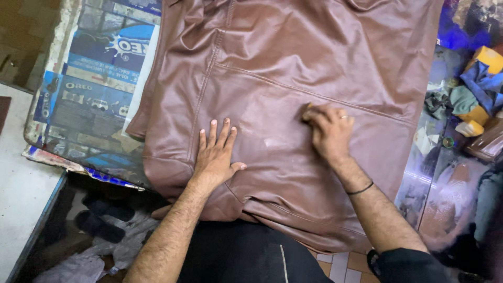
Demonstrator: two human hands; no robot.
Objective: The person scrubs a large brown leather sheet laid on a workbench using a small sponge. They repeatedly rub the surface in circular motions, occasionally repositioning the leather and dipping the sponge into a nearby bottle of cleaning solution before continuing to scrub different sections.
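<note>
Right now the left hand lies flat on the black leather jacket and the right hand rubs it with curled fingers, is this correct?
Not quite: in the head view the leather jacket is brown, not black. The left hand does lie flat on it, and the right hand presses on it with curled fingers.

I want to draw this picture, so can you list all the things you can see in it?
leather jacket: one, brown, spread flat across the middle of the table
small pad: one, tan, mostly hidden under the right hand on the jacket
printed sheets: several, blue and white, covering the table left of the jacket
cloth scraps: a pile, blue, yellow and green, far right
crumpled cloth: some, grey, on the floor lower left
floor tiles: a few, orange and white, bottom centre
wristband: one, black, on the right wrist
ring: one, silver, on the right hand
left hand: one, flat on the jacket, fingers spread
right hand: one, curled over the pad, pressing on the jacket
</note>
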